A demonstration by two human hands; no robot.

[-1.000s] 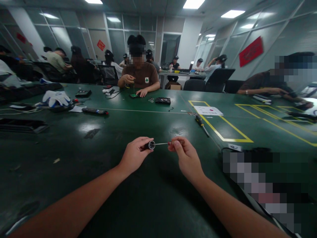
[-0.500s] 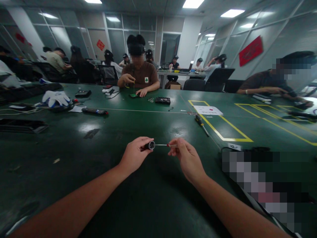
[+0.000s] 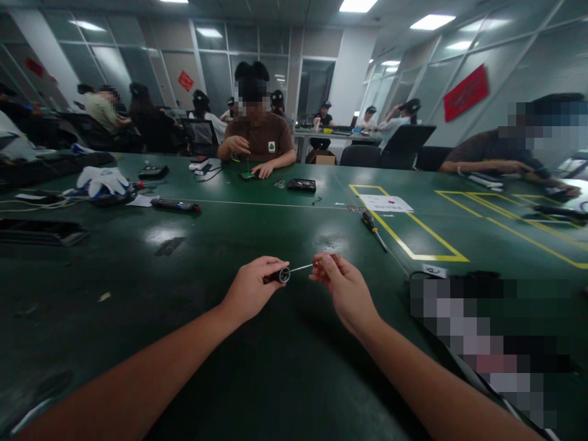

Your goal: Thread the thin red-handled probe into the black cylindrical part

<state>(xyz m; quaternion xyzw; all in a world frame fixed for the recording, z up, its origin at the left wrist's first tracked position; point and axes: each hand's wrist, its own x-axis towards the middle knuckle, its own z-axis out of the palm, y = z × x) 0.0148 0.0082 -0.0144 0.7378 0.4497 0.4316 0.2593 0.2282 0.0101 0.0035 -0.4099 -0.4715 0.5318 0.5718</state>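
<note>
My left hand [image 3: 254, 286] is closed around a dark cylinder with a round, silvery open end [image 3: 284, 275]; the rest of it is hidden in my palm. That end faces right and toward me. My right hand [image 3: 342, 283] pinches the handle of a thin screwdriver [image 3: 301, 267]. The screwdriver's metal shaft points left, and its tip is at the cylinder's end; how deep it reaches I cannot tell. Both hands are held above the green table [image 3: 275, 380].
A black-and-yellow screwdriver [image 3: 374, 231] lies beyond my right hand, near a paper sheet [image 3: 386, 203]. Farther left are a dark pen-like tool [image 3: 176, 206], white gloves [image 3: 101, 182] and a black tray [image 3: 43, 231]. Across the table, a person [image 3: 258, 138] handles a green board [image 3: 250, 176].
The cylinder's open end has turned slightly toward me and lowered a little. My right hand has raised the screwdriver's handle, so its shaft now slants down to the left.
</note>
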